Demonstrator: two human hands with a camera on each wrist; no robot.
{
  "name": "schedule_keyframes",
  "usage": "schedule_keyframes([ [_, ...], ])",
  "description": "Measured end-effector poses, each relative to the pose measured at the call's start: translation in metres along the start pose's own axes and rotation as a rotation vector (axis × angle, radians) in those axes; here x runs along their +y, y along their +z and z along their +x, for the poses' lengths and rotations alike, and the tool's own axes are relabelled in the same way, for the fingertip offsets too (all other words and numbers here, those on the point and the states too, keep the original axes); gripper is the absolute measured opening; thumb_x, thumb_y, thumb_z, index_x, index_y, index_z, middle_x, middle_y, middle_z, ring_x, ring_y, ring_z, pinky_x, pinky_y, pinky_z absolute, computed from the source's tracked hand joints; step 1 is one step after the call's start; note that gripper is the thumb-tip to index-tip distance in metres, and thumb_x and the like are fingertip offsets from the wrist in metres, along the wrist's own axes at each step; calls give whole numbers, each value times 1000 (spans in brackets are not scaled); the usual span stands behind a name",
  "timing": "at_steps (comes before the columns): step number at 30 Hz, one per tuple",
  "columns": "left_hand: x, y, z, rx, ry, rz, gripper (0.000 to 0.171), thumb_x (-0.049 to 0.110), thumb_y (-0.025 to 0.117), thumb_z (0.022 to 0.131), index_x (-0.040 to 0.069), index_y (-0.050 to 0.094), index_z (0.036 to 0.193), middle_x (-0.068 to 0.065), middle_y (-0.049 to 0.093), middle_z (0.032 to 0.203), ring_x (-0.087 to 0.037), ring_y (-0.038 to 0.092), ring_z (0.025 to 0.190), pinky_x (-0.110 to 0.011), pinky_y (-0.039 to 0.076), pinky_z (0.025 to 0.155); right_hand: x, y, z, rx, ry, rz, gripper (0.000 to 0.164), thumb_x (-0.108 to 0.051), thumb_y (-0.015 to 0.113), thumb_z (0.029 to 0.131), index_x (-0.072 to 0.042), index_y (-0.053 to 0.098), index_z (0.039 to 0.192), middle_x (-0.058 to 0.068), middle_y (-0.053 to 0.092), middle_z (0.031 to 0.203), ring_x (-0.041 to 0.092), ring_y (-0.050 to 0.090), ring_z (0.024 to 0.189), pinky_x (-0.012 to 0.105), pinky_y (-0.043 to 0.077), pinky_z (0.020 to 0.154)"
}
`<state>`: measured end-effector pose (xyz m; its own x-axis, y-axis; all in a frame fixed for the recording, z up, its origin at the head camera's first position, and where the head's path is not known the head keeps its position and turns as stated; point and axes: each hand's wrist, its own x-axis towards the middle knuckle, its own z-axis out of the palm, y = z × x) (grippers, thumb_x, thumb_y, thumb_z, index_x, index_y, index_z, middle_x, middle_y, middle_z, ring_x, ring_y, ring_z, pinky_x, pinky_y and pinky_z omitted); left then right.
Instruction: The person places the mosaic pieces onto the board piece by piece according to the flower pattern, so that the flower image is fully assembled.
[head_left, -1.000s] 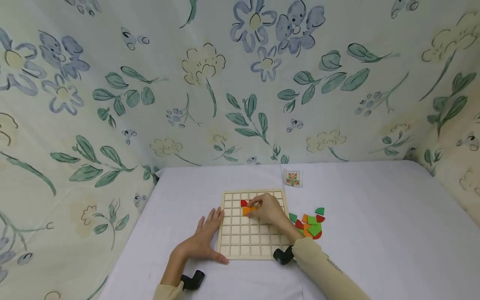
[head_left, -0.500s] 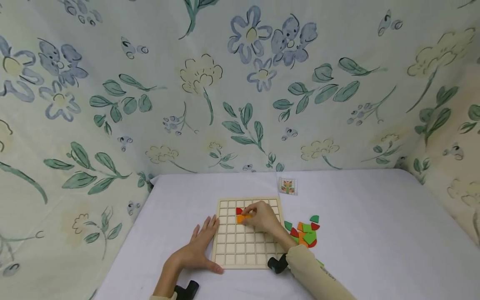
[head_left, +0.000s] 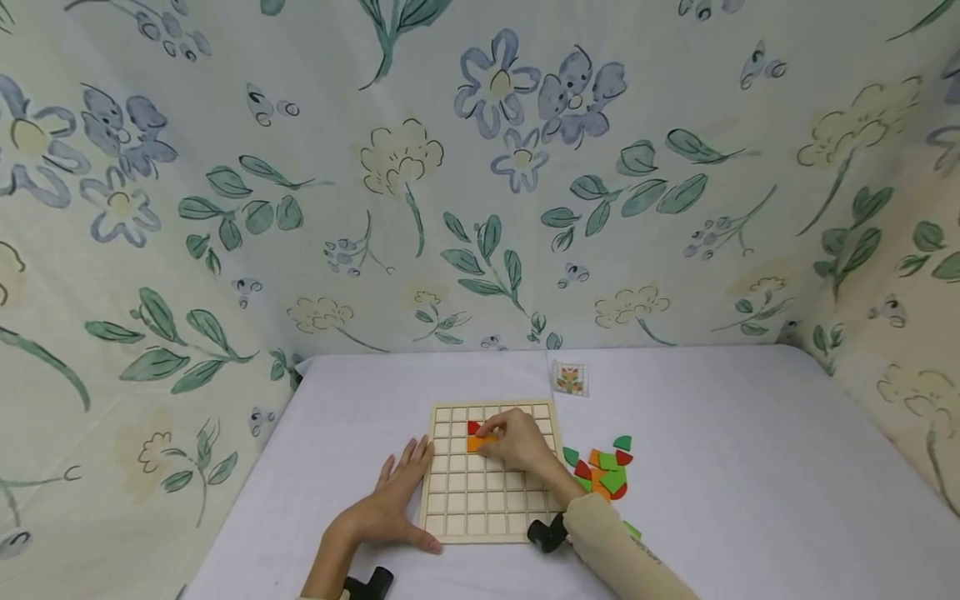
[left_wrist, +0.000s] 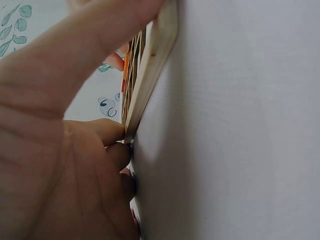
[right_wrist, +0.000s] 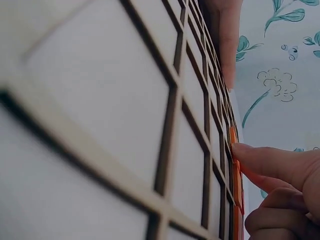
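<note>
A square wooden grid board (head_left: 465, 504) lies on the white-covered table. My left hand (head_left: 386, 510) is spread along its left side, fingers straight, with the thumb by the near left corner; the left wrist view shows this hand (left_wrist: 75, 165) against the board's edge (left_wrist: 150, 75). Over the upper middle cells, my right hand (head_left: 517, 442) pinches an orange tile (head_left: 491, 438) with thumb and index finger. Beside that tile an orange tile (head_left: 474, 445) sits in a cell, with a red quarter-round tile (head_left: 472, 427) above it. In the right wrist view, the thumb (right_wrist: 245, 151) touches orange.
Right of the board lies a loose pile of green, red and orange tiles (head_left: 613, 479). Behind the board is a small pattern card (head_left: 571, 378). A green tile (head_left: 632, 528) lies partly behind the right sleeve. Floral cloth (head_left: 480, 183) hangs behind the table.
The whole scene has shifted lower and slightly left as the head view tilts. Both hands keep nearly the same places on the board; the right fingers stay at the orange tiles.
</note>
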<state>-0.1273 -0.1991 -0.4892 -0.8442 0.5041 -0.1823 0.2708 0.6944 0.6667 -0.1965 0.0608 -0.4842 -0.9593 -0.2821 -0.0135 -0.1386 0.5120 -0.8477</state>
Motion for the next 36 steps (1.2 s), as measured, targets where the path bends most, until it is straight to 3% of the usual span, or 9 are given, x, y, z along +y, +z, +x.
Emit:
schedule_keyframes([
  [4,-1,-1,0,1,5,0,144,50,96,64,3,6,166,-16,-4,175,-40,-11,162,-66,-11,127,-3,-6,-3,-6,37,8,16,-11,87,81,-8,82,96,-1,48,61,10,34,54,21,29,52],
  [7,-1,-1,-1,5,4,-16,144,49,97,63,3,7,166,-17,-3,175,-41,-11,161,-66,-11,126,-4,-15,-10,0,47,22,18,-11,85,83,-6,82,100,-5,36,57,10,31,53,21,27,51],
  [22,5,-8,-11,-33,-32,9,143,48,96,65,0,6,165,-21,-4,174,-44,-11,160,-71,-8,125,24,-77,-64,70,132,3,23,-14,80,89,-5,79,110,-4,35,56,10,26,47,18,23,44],
  [27,9,-10,-9,-51,-45,25,143,47,97,65,-1,6,165,-22,-4,174,-46,-8,160,-72,-4,125,36,-91,-77,113,208,-27,21,-15,81,88,-8,80,108,-3,36,57,11,29,50,20,23,46],
  [36,6,-8,-1,-69,-11,4,146,57,94,64,0,5,165,-23,-7,173,-46,-11,160,-73,-8,123,58,-123,-91,87,260,-61,24,-14,83,86,-7,80,108,-3,36,57,13,33,54,21,25,49],
])
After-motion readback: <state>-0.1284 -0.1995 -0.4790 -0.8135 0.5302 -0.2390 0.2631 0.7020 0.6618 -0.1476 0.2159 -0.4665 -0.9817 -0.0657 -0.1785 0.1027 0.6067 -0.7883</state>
